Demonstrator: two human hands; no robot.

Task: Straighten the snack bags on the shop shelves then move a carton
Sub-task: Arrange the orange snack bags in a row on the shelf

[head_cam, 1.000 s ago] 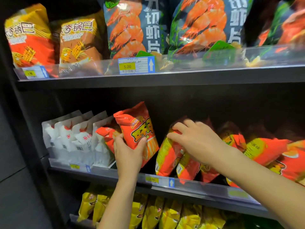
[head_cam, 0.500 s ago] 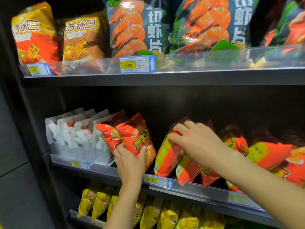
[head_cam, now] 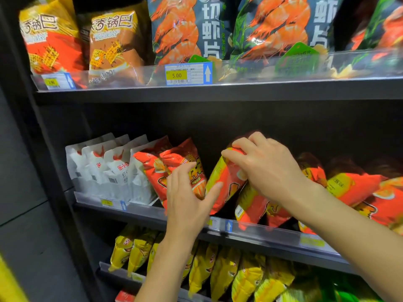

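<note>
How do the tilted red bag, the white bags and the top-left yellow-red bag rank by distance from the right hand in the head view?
1. tilted red bag: gripped by the right hand.
2. white bags: same shelf, leftward.
3. yellow-red bag: top shelf, far left.

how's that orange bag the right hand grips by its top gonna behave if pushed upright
Probably light and floppy: the orange bag looks puffy, and its top creases under the right hand. Its glossy film likely makes it slippery. It stands tilted, so it may tip over unless propped against the neighbouring bags.
</note>
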